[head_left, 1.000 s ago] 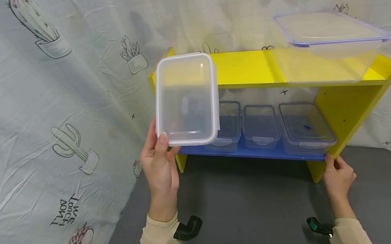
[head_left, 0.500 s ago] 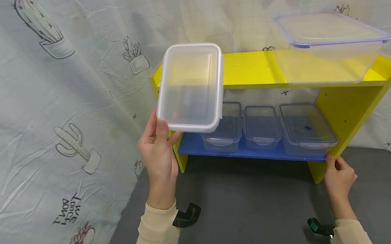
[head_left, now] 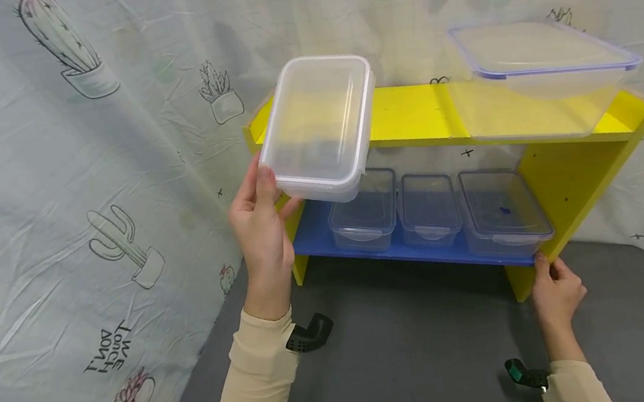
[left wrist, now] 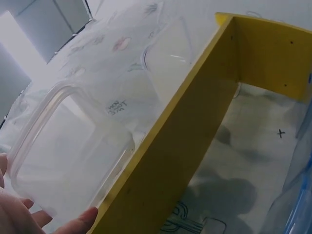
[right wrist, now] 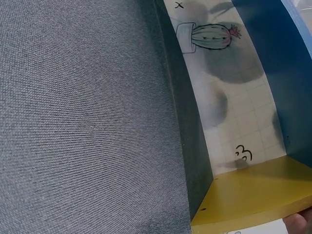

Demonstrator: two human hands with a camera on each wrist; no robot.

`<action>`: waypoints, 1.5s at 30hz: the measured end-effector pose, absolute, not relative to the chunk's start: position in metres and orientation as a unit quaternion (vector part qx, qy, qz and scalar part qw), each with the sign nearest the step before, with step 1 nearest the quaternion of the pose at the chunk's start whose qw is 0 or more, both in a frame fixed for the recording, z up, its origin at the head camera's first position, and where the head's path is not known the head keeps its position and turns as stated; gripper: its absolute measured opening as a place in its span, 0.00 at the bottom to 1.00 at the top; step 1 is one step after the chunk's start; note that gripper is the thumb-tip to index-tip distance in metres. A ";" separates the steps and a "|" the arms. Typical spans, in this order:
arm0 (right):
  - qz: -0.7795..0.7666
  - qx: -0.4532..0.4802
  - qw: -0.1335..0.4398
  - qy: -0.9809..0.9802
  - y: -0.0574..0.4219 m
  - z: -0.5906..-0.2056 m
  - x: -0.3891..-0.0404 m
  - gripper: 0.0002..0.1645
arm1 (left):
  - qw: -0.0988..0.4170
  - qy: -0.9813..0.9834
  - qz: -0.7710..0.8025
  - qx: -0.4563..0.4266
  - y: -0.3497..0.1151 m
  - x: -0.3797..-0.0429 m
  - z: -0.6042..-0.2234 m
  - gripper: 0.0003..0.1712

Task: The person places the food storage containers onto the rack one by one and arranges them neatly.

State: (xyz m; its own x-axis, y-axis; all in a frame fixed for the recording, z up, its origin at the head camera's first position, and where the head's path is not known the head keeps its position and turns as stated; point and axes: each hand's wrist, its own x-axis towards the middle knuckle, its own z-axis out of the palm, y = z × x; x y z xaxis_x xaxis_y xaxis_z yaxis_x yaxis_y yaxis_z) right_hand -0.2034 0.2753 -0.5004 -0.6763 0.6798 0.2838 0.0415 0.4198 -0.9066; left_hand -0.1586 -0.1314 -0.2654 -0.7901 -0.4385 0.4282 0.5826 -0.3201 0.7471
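A clear plastic food container point(head_left: 320, 122) with a white-rimmed lid is held up at a tilt by my left hand point(head_left: 262, 246), thumb on its lower left corner. It is in front of the left end of a yellow and blue shelf unit point(head_left: 407, 110). From the left wrist view, the container point(left wrist: 73, 146) is close to the yellow top board point(left wrist: 165, 126); whether they touch, I cannot tell. My right hand point(head_left: 558, 291) grips the lower front corner of the unit's right side panel point(head_left: 579, 180). Only fingertips point(right wrist: 296, 223) of it show in the right wrist view.
On the blue lower board point(head_left: 316, 228) stand three lidded containers: left point(head_left: 364, 213), middle point(head_left: 430, 209) and right point(head_left: 506, 211). A larger blue-rimmed container point(head_left: 543, 60) sits on top at the right. Dark grey table point(head_left: 407, 342) lies in front; a cactus-print curtain point(head_left: 163, 145) hangs behind.
My left hand has lifted the food container up and slightly right, tilting its top back. More of the left container on the blue board now shows. My right hand stays in place.
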 end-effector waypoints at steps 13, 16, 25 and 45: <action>0.491 -0.236 0.321 -0.774 0.277 -0.500 -0.205 0.23 | 0.310 -0.473 -0.824 -0.041 -0.132 -0.177 -0.247 0.23; 0.490 -0.234 0.323 -0.775 0.277 -0.500 -0.205 0.24 | 0.302 -0.467 -0.831 -0.022 -0.132 -0.183 -0.240 0.21; 0.494 -0.229 0.326 -0.773 0.277 -0.499 -0.203 0.22 | 0.309 -0.501 -0.808 -0.010 -0.132 -0.191 -0.228 0.20; 0.497 -0.233 0.313 -0.775 0.279 -0.500 -0.205 0.23 | 0.315 -0.566 -0.761 0.038 -0.132 -0.217 -0.203 0.20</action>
State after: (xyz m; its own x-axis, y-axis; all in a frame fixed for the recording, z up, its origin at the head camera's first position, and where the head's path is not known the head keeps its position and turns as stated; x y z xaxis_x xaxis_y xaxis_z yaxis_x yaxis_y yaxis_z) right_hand -0.2049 0.2790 -0.5002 -0.6958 0.6721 0.2533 0.0496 0.3967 -0.9166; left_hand -0.2173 -0.1324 -0.2034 -0.7986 -0.5229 0.2980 0.4363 -0.1618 0.8851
